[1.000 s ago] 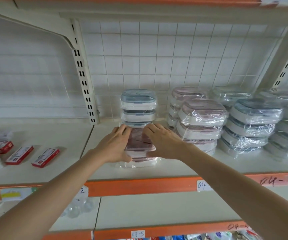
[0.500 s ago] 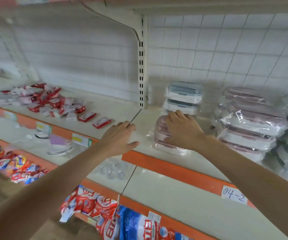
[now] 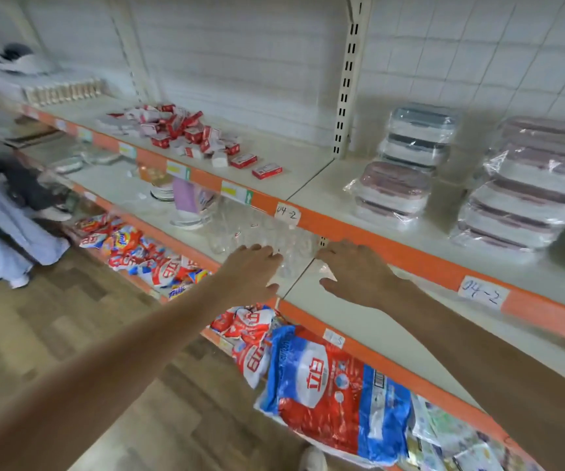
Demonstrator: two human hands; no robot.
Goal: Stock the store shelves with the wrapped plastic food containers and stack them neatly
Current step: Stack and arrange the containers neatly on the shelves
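Note:
A short stack of wrapped pink-lidded containers [image 3: 391,192] stands on the upper shelf [image 3: 311,175], right of the upright post. Behind it is a stack with blue-grey lids [image 3: 418,137]. A taller pink-lidded stack [image 3: 529,195] fills the shelf further right. My left hand [image 3: 252,270] and my right hand [image 3: 356,271] hover side by side, fingers spread and holding nothing, in front of the middle shelf [image 3: 369,321], below and left of the containers.
Red and white small boxes [image 3: 186,130] lie heaped on the upper shelf to the left. Clear glasses [image 3: 260,232] and plates [image 3: 162,192] sit on the middle shelf. Detergent bags [image 3: 328,392] fill the bottom shelf. A person in light clothes [image 3: 2,226] stands at far left.
My right hand has let go of the pink-lidded stack and dropped to the middle shelf level beside my left hand. The view has swung left and down.

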